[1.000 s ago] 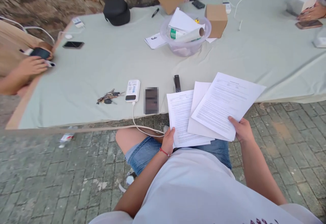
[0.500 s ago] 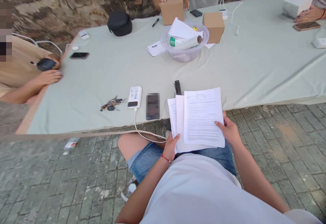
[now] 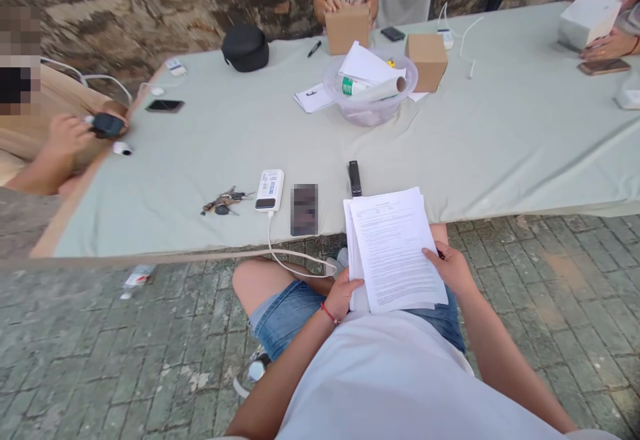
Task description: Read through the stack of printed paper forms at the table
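Observation:
Several printed sheets of paper (image 3: 397, 250) are held above my lap, fanned a little so that lower sheets show along the left side. My left hand (image 3: 346, 291) pinches their lower left edge, thumb on top. On the right edge, my right hand (image 3: 447, 267) grips the sheets with its thumb over the front page and its fingers behind. Just beyond the top of the papers lies a black stapler (image 3: 355, 178) on the table. To the left of it are a dark phone (image 3: 304, 210), a white power bank (image 3: 269, 191) with a cable, and a bunch of keys (image 3: 226, 201).
On the cloth-covered table (image 3: 225, 140) stand a plastic basin (image 3: 370, 115) of papers, cardboard boxes (image 3: 425, 63) and a black case (image 3: 245, 49). A person at the left handles a dark object (image 3: 107, 125). Other people sit or stand along the far and right sides.
The fanned sheets have drawn closer together and tilted, coming slightly lower, and the stapler shows more fully. At left, the person's hand has lifted, and a small white item now shows on the table.

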`<state>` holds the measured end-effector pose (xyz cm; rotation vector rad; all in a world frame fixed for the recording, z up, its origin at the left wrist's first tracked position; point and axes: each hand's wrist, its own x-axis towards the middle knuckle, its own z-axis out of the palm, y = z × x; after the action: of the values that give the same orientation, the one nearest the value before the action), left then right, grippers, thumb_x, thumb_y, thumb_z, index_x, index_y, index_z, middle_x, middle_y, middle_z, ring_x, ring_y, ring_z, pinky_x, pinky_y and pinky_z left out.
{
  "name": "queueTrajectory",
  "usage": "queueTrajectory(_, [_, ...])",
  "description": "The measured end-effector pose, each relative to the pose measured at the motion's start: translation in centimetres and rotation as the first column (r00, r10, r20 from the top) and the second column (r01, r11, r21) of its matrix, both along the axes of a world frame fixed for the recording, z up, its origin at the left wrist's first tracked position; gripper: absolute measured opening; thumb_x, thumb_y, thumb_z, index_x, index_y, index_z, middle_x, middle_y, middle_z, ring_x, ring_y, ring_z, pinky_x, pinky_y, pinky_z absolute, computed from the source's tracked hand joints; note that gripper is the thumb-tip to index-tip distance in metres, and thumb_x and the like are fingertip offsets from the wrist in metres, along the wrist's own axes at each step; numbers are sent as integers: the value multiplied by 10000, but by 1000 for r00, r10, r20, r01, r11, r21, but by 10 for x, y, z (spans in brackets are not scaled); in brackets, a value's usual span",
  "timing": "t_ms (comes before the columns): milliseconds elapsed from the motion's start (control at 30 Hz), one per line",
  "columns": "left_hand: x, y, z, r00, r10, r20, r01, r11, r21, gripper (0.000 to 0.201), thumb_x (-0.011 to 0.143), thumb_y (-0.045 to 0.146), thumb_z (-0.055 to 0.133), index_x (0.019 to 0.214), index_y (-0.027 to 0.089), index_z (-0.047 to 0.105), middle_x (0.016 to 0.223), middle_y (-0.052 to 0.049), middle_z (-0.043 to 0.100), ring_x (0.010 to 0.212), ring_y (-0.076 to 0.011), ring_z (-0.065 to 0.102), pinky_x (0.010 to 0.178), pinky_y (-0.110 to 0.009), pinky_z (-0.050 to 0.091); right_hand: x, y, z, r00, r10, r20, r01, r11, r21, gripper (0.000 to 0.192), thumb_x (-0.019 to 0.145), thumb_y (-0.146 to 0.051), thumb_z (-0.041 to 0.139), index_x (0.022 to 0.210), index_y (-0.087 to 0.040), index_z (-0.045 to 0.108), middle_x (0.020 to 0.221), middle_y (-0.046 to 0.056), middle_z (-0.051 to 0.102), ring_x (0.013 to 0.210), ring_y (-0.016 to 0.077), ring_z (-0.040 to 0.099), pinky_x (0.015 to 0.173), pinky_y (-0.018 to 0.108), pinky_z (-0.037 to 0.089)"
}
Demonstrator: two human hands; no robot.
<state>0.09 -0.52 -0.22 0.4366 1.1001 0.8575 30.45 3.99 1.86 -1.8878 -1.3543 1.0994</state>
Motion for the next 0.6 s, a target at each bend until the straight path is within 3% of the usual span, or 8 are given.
queueTrajectory(100, [-2,8,-1,994,112,-14,-112,994,-8,696,673,495,928,1248,210,658,1264,-98,749,1191,-299,690,1086,-434,504,-3,7,-1,976,-18,217,-2,996,91,390,837,-542,618,997,-207,738,1028,116,739,894,283,686,828,427,561])
queueTrajectory(233, [-2,34,-4,974,184,-129,-183,983,20,750,692,659,894,1215,215,592,1195,-104,758,1123,-277,715,1047,-435,526,-6,17,0,977,-39,208,28,998,55,528,902,-486,558,1355,-216,604,1209,144,750,964,292,738,897,459,578])
queueTrajectory(367, [6,59,-4,949,192,-249,-176,981,88,768,622,615,961,1149,195,594,1139,-131,773,1073,-298,736,1032,-471,538,-19,28,0,978,-11,209,8,1000,13,566,925,-477,555,1426,-214,569,1309,164,738,1176,363,721,1027,525,552])
queueTrajectory(467, [12,66,-4,955,191,-227,-171,980,105,794,548,550,1015,1146,181,644,1204,-161,768,1128,-336,725,1059,-507,529,-30,33,1,996,10,89,-9,1000,-7,545,924,-506,599,1399,-237,609,1307,141,748,1262,391,684,1106,574,518])
queueTrajectory(533, [14,65,-4,977,164,-134,-154,985,81,800,528,546,1021,1152,167,694,1254,-172,759,1176,-358,710,1095,-530,510,-33,34,3,994,13,-109,-19,998,-53,522,908,-548,663,1354,-277,648,1279,107,767,1259,381,691,1103,567,539])
queueTrajectory(600, [15,63,-3,994,109,-29,-107,992,60,787,541,552,1014,1157,147,738,1293,-183,746,1219,-374,694,1137,-545,481,-31,35,5,930,-16,-368,-46,986,-158,511,874,-572,739,1293,-285,691,1259,94,780,1233,364,713,1085,540,572])
